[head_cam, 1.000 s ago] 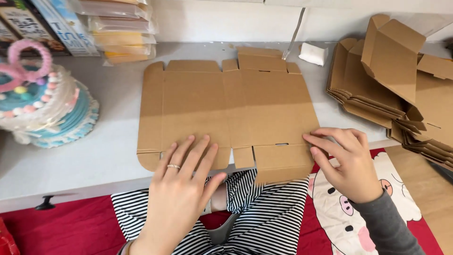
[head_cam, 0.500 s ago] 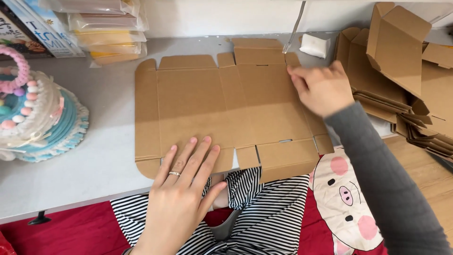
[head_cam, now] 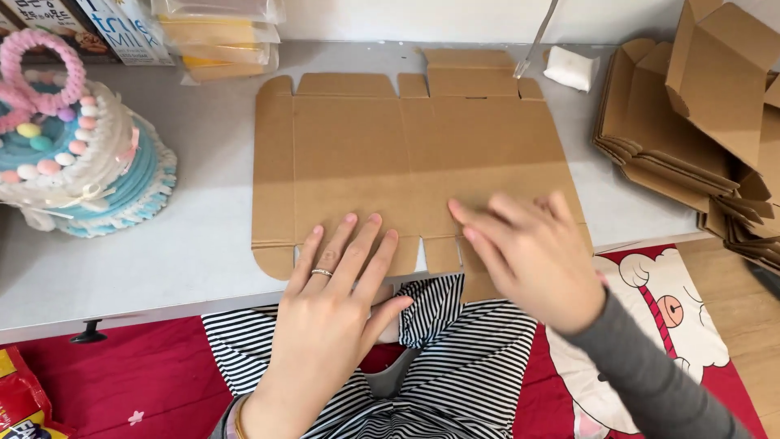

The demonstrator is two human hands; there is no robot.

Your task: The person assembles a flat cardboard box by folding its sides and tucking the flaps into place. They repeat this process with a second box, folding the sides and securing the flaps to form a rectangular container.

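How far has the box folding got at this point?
Barely begun. The cardboard sheet lies fully flat on the table, no flap raised. Both the left hand and right hand press its near edge. All folding remains; folded boxes sit stacked at right.

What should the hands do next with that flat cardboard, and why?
Probably fold up the near flap. The flat cardboard sheet lies unfolded on the table, its near edge hanging past the rim. The left hand and right hand both press flat along the crease there.
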